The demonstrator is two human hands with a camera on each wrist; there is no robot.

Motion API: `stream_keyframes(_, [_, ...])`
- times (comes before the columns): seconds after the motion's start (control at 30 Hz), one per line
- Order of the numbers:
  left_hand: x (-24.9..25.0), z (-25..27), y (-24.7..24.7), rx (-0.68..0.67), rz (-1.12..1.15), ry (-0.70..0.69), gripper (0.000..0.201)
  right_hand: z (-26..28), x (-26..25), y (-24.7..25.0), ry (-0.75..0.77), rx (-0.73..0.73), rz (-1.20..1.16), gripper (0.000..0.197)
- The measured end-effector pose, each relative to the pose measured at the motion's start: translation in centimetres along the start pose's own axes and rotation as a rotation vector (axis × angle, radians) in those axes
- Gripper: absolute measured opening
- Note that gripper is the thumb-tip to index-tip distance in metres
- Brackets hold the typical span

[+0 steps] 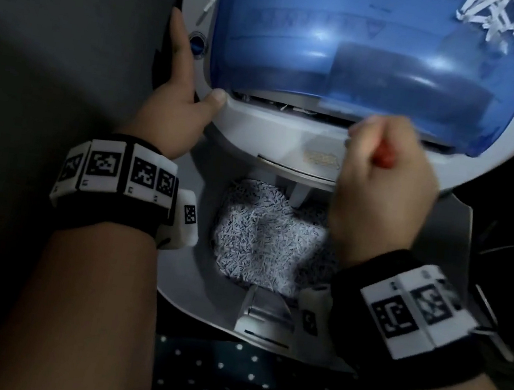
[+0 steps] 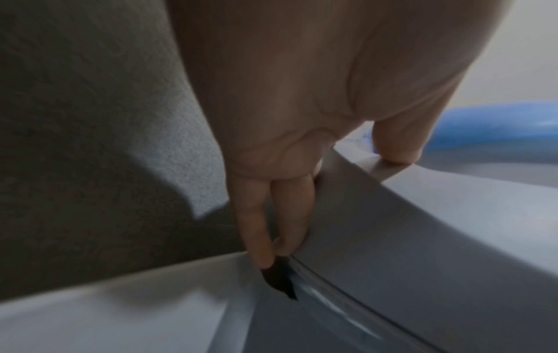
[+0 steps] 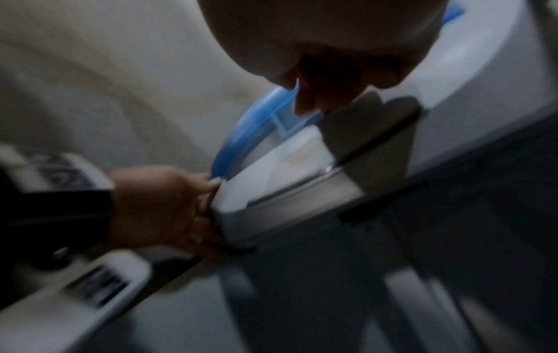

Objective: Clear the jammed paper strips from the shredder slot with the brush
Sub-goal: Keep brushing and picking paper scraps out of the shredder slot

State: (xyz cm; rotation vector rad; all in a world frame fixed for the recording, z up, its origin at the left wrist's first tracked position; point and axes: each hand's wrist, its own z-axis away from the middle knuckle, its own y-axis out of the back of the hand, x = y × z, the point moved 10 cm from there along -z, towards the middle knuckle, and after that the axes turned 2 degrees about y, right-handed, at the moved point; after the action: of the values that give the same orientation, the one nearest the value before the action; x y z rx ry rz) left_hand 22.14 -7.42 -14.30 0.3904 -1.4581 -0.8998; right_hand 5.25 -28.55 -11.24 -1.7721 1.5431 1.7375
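Both hands are working at the shredder (image 1: 258,129). Right hand (image 1: 383,179), fisted around the brush (image 1: 383,158), is sitting at the slot (image 1: 294,107), at 3 o'clock of the left hand (image 1: 174,117). Left fingers (image 2: 256,227) are lying straight along the shredder's rim, thumb (image 1: 214,98) pressing the slot's end. Strips (image 1: 294,109) are poking from the slot; a shreds heap (image 1: 262,238) is filling the bin (image 1: 185,270) at 6 o'clock. Blue cover (image 1: 350,59) is overhanging the slot.

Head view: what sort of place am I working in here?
Probably a home or small office floor: a shredder with a blue cover sits over its bin of shredded paper, on grey carpet, close by polka-dot fabric.
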Motion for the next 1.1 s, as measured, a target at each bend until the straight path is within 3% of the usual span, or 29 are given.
stream_keyframes(0.17, [-0.1, -0.1, -0.1, -0.017, 0.009, 0.000, 0.085, 2.5, -2.0, -5.3, -0.021, -0.319, -0.273, 0.016])
stream_keyframes(0.3, [0.1, 0.1, -0.1, -0.024, 0.004, 0.002, 0.084, 1.6, 0.0, -3.5, -0.173, -0.065, -0.417, 0.015])
stream_keyframes(0.33, [0.2, 0.2, -0.1, -0.029, 0.005, 0.007, 0.084, 1.7, 0.1, -3.7, -0.172, -0.062, -0.386, 0.014])
stream_keyframes(0.4, [0.5, 0.4, -0.3, -0.042, 0.022, 0.010, 0.084, 2.5, -1.2, -5.7, -0.100, -0.232, -0.294, 0.018])
stream_keyframes(0.5, [0.8, 0.6, -0.4, -0.049, 0.041, 0.005, 0.083, 3.9, -3.3, -8.3, -0.067, -0.459, -0.423, 0.022])
stream_keyframes(0.57, [0.8, 0.7, -0.3, -0.043, 0.059, 0.013, 0.083, 3.1, -3.3, -7.4, -0.141, -0.375, -0.596, 0.021])
stream_keyframes(0.63, [0.7, 0.6, -0.2, -0.042, 0.055, 0.020, 0.084, 1.7, -2.0, -4.9, -0.176, -0.143, -0.716, 0.030])
stream_keyframes(0.7, [0.6, 0.5, -0.2, -0.049, 0.057, 0.026, 0.083, 1.2, -0.9, -3.2, -0.178, 0.020, -0.696, 0.032])
stream_keyframes(0.73, [0.7, 0.5, -0.2, -0.051, 0.063, 0.025, 0.084, 1.2, -0.7, -3.2, -0.177, 0.027, -0.617, 0.029])
stream_keyframes(0.77, [0.7, 0.5, -0.2, -0.050, 0.068, 0.021, 0.084, 1.3, -0.8, -3.9, -0.157, -0.026, -0.493, 0.023])
stream_keyframes(0.83, [0.9, 0.5, -0.3, -0.049, 0.074, 0.009, 0.085, 2.4, -1.9, -6.8, -0.079, -0.273, -0.278, 0.019])
stream_keyframes(0.9, [1.1, 0.6, -0.4, -0.053, 0.079, -0.003, 0.085, 3.9, -3.0, -8.9, -0.056, -0.467, -0.321, 0.024])
stream_keyframes(0.93, [1.1, 0.6, -0.4, -0.053, 0.080, -0.005, 0.085, 4.0, -3.4, -9.0, -0.062, -0.478, -0.406, 0.021])
stream_keyframes(0.97, [1.0, 0.6, -0.3, -0.050, 0.078, -0.003, 0.085, 3.7, -3.6, -8.4, -0.092, -0.436, -0.502, 0.019])
stream_keyframes(1.03, [0.8, 0.5, -0.3, -0.053, 0.079, 0.007, 0.086, 2.2, -2.4, -6.0, -0.173, -0.204, -0.660, 0.029])
stream_keyframes(1.1, [0.7, 0.6, -0.3, -0.060, 0.092, 0.014, 0.085, 1.4, -1.3, -4.3, -0.191, -0.038, -0.672, 0.032])
